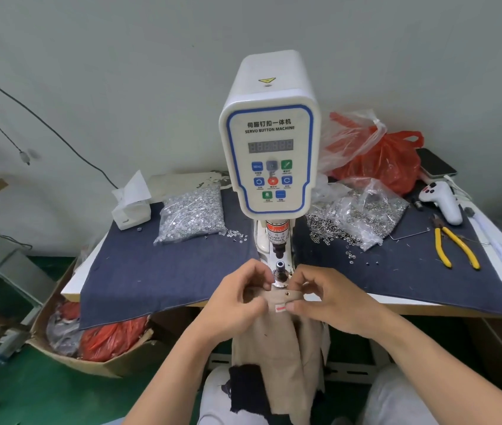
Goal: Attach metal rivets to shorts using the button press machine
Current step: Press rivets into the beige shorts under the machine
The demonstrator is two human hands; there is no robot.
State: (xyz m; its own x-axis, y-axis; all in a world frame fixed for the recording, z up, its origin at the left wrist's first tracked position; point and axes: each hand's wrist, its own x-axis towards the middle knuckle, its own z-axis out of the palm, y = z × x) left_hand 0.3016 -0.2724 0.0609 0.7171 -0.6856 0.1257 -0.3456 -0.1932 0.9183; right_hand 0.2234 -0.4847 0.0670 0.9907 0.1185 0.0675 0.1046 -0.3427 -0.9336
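Observation:
The white servo button machine (pixel 269 148) stands at the table's middle, its metal die (pixel 279 273) just above my hands. Beige shorts (pixel 277 335) hang from the die down over my lap. My left hand (pixel 237 299) pinches the waistband on the left of the die. My right hand (pixel 326 299) pinches it on the right, thumb by a red label (pixel 280 308). One small rivet (pixel 287 293) shows in the waistband between my hands. A bag of silver rivets (pixel 191 214) lies to the left of the machine, and an open bag of metal rings (pixel 363 214) to its right.
A dark blue cloth (pixel 139 271) covers the table. Yellow-handled pliers (pixel 455 246), a white handheld controller (pixel 443 200), a phone (pixel 435 162) and red plastic bags (pixel 378 157) lie at the right. A tissue pack (pixel 131 204) sits at the left. A cardboard box (pixel 96 342) stands on the floor.

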